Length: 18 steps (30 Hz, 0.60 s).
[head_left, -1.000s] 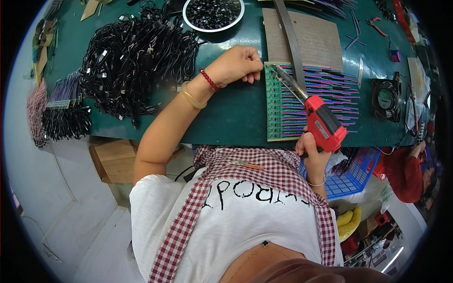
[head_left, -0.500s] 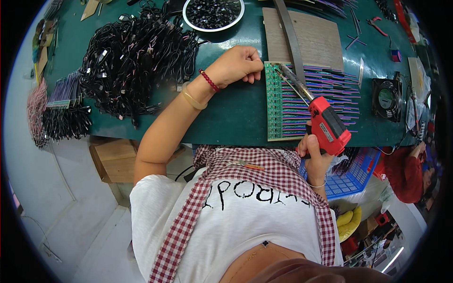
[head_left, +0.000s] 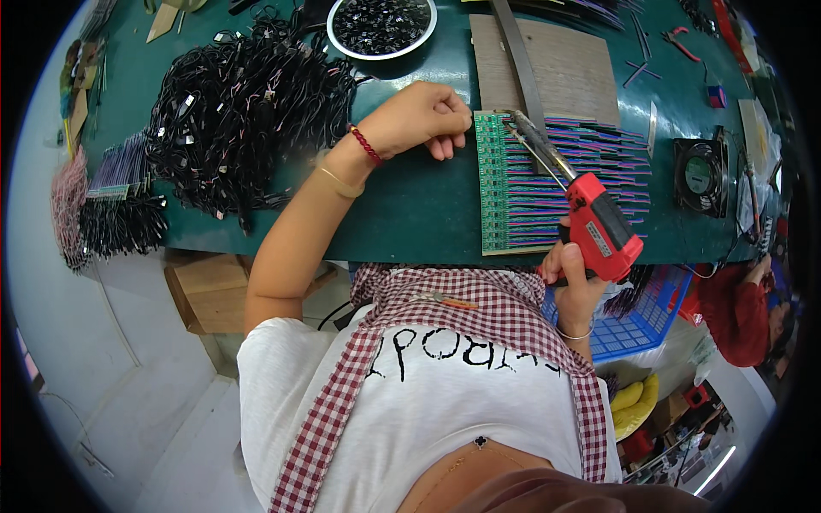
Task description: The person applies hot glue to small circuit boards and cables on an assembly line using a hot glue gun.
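My right hand (head_left: 575,278) is wrapped around the grip of a red and black soldering gun (head_left: 604,227). The gun's metal tip reaches up to the top end of a green circuit board panel (head_left: 493,192). Rows of black, blue and pink wires (head_left: 590,184) run off the panel's right side. Beside its upper left corner is my left hand (head_left: 434,121), thumb and index finger pinched together, the other fingers curled. Whatever is in that pinch, if anything, is too small to make out.
A flat metal bar (head_left: 522,64) lies over a wooden board (head_left: 581,68) and the wires. Left is a big heap of black cables (head_left: 248,120), with a white-rimmed bowl (head_left: 333,38) of small black parts behind. A black fan (head_left: 699,178) stands right; a blue basket (head_left: 633,329) sits below the table edge.
The soldering gun has shifted slightly right, its tip moving a little along the panel's top end. My left hand's lower fingers have loosened somewhat, and its wrist has turned slightly.
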Each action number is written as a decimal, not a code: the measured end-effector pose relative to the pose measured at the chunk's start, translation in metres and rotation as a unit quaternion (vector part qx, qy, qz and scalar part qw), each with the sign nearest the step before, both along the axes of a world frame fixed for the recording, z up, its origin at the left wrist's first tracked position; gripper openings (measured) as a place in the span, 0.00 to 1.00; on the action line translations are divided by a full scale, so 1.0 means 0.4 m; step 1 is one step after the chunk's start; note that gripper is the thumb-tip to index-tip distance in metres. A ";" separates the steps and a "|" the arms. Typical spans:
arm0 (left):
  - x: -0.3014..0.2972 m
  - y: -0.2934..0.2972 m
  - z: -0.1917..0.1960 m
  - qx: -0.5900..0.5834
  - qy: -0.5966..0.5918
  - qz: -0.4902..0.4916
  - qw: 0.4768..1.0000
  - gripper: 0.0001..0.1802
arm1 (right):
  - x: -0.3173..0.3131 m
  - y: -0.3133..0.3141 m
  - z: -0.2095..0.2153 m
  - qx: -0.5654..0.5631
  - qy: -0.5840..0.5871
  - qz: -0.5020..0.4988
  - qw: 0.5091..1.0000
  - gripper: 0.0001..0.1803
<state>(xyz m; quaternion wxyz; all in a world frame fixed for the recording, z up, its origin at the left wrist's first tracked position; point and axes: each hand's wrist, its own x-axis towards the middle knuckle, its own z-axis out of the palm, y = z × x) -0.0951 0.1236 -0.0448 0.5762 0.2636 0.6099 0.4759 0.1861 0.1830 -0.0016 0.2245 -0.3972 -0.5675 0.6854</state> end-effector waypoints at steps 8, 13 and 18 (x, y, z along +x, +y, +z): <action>-0.033 -0.055 0.029 0.035 -0.014 0.146 0.989 0.08 | -0.008 0.024 0.007 -0.005 0.046 -0.015 0.999 0.20; 0.035 -0.120 0.013 0.023 0.478 0.073 0.875 0.08 | -0.006 0.039 0.001 -0.003 0.075 -0.005 0.997 0.20; 0.078 -0.136 0.000 0.009 0.585 0.045 0.810 0.06 | -0.015 0.040 0.007 -0.020 0.095 -0.030 0.995 0.19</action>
